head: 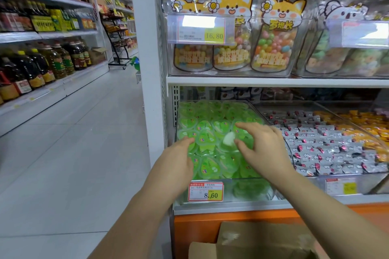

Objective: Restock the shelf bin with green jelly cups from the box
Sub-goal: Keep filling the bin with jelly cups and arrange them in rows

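Note:
A clear shelf bin [248,190] on the lower shelf is heaped with green jelly cups [207,127]. My left hand [177,157] rests on the cups at the bin's left side, fingers fairly straight. My right hand [262,147] hovers over the middle of the heap with fingers spread and thumb lowered beside one overturned cup [228,140] that shows a white patch. Whether the fingers touch that cup is unclear. A brown cardboard box [259,239] stands open below the shelf at the bottom of the view.
A red and yellow price tag [205,192] hangs on the bin front. To the right lie bins of grey wrapped sweets [324,145] and orange packets [370,126]. Candy bags [275,33] fill the shelf above. An aisle floor [73,153] opens left.

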